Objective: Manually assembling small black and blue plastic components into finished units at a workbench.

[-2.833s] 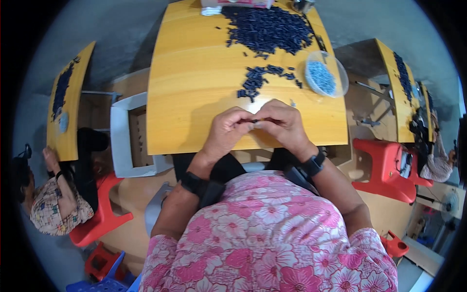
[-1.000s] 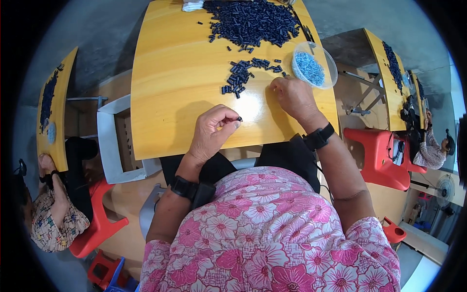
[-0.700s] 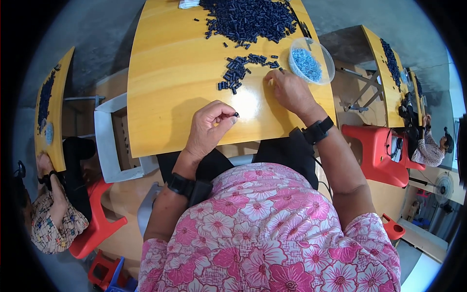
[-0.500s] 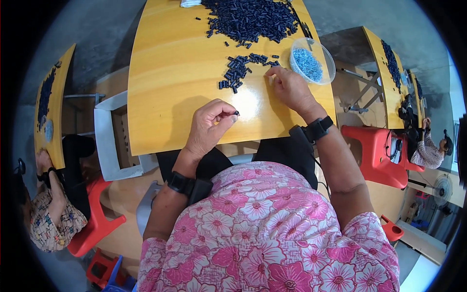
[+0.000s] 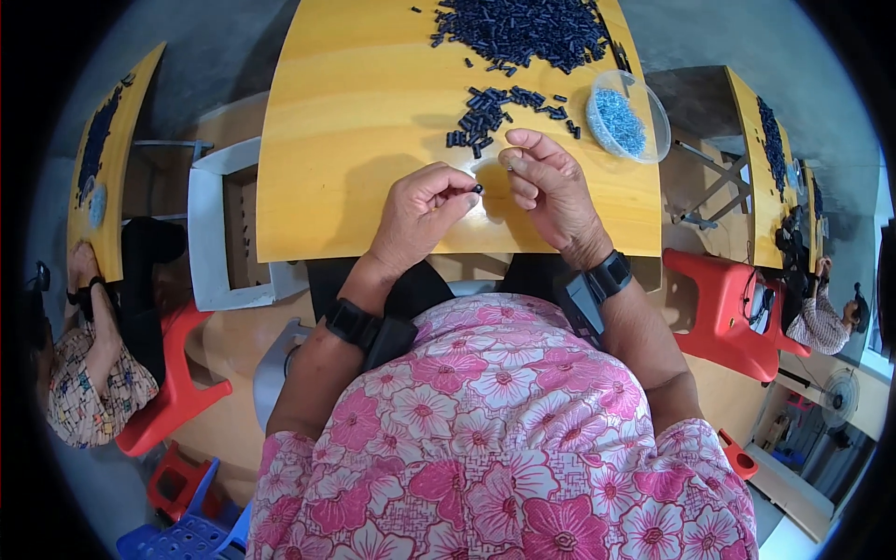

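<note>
Over the near part of the table, my left hand pinches a small black cylindrical piece between thumb and index finger, one end showing. My right hand is close by on its right, thumb and fingertips pressed together. Something tiny may be in that pinch, too small to make out. The two sets of fingertips are apart by a narrow gap. Just beyond them lies a small group of loose dark cylindrical pieces. A clear plastic bowl stands to the right, holding many tiny light-blue pieces.
A large heap of the same dark pieces covers the table's far side, with thin dark tools beside it. Left of the yellow table sits an open white box. Red stools and seated people at other tables flank me.
My right hand has come back from beside the small group and bowl toward my left hand, fingers now curled in a pinch. My left hand still holds its piece. The whole view has shifted slightly.
</note>
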Demonstrator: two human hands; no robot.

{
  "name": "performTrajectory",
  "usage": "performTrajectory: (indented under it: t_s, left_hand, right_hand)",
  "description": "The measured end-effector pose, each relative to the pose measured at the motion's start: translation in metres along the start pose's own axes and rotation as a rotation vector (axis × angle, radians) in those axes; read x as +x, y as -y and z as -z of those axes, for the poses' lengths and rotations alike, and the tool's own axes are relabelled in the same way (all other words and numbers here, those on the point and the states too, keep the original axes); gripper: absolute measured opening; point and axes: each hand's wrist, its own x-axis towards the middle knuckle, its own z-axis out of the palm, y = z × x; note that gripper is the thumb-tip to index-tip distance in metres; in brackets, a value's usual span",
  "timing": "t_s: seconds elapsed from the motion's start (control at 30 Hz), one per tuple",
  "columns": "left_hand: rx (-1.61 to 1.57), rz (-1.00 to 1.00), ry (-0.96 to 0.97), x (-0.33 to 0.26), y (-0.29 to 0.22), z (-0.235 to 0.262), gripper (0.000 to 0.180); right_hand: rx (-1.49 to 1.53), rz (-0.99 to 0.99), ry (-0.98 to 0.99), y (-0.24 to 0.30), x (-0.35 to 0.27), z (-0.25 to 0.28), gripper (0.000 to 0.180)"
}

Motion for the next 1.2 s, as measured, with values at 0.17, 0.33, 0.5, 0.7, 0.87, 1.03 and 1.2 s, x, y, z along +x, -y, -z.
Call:
performTrajectory:
  t_s: [0.17, 0.33, 0.5, 0.7, 0.87, 1.03, 1.2]
  left_hand:
    - [0.019, 0.035, 0.047, 0.0, -0.002, 0.003, 0.008]
    - [-0.008, 0.06, 0.036, 0.0, -0.003, 0.002, 0.007]
    - [-0.033, 0.086, 0.023, 0.0, 0.0, 0.002, 0.007]
    - [-0.063, 0.085, 0.019, 0.001, -0.002, 0.002, 0.007]
    - [-0.073, 0.083, 0.011, 0.001, -0.003, 0.003, 0.008]
    - [-0.04, 0.114, 0.013, 0.001, -0.008, 0.003, 0.009]
    - [-0.019, 0.067, -0.024, 0.0, 0.0, 0.003, 0.013]
  right_hand:
    - [0.075, 0.0, 0.05, -0.013, 0.004, -0.004, 0.025]
    - [0.049, 0.029, 0.037, -0.02, 0.005, -0.006, 0.025]
    - [-0.012, 0.052, -0.006, -0.025, 0.005, -0.012, 0.024]
    - [-0.046, 0.073, -0.005, -0.028, 0.007, -0.013, 0.021]
    - [-0.204, 0.119, -0.059, -0.026, 0.005, -0.018, 0.019]
    - [-0.318, 0.148, -0.069, -0.024, 0.004, -0.017, 0.017]
    - [-0.488, 0.211, -0.055, -0.024, 0.003, -0.018, 0.015]
